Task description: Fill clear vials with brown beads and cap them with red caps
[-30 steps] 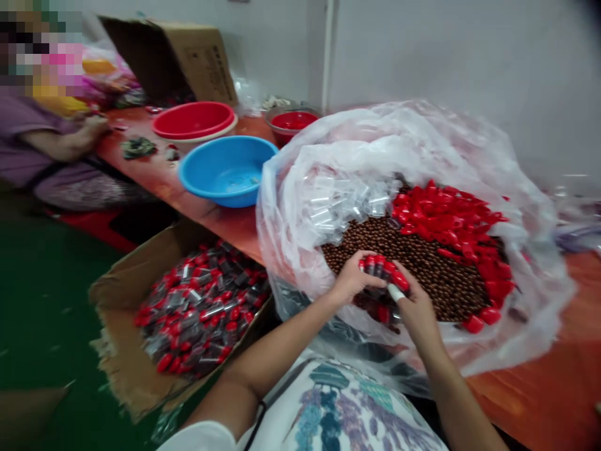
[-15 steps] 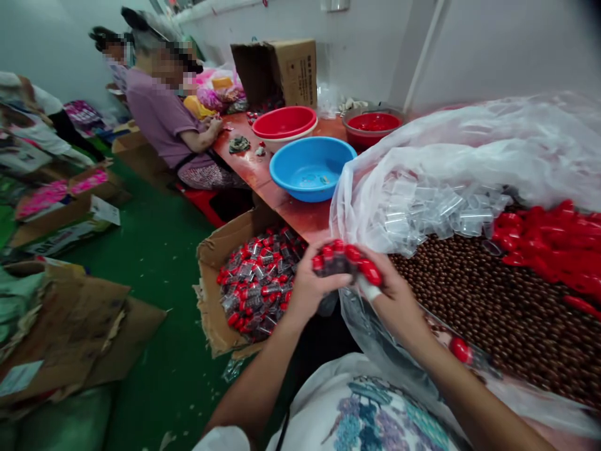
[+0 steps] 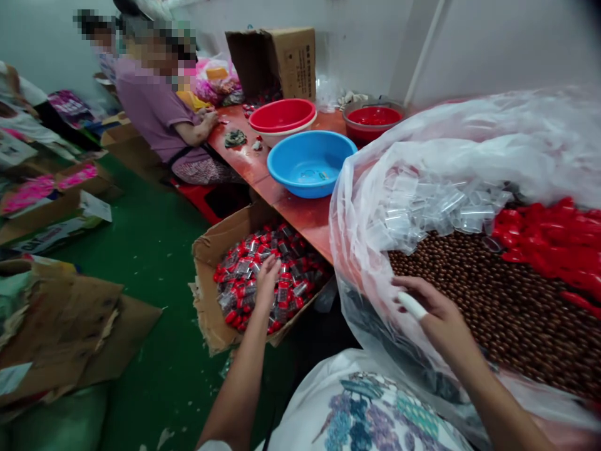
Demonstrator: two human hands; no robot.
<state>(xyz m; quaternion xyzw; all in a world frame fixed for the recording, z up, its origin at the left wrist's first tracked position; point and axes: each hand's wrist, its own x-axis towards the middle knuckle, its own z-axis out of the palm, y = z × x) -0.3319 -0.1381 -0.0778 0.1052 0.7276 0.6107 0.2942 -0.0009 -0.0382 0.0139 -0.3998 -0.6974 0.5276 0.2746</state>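
Spreading loosely, left hand (image 3: 267, 275) fingers touch capped vials (image 3: 263, 275) in the carton; right hand (image 3: 434, 313) fingers hang open, empty.

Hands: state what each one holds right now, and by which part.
Nothing is held. The left hand is open over the capped vials in the cardboard box; the right hand is open at the plastic bag's edge, above the brown beads.

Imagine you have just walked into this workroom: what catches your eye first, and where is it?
A big clear plastic bag on the orange table brims with small brown beads, bright red caps and clear tubes. Below the table, an open cardboard box is heaped with red-capped filled vials, under the left hand. The right hand hovers at the bag's edge.
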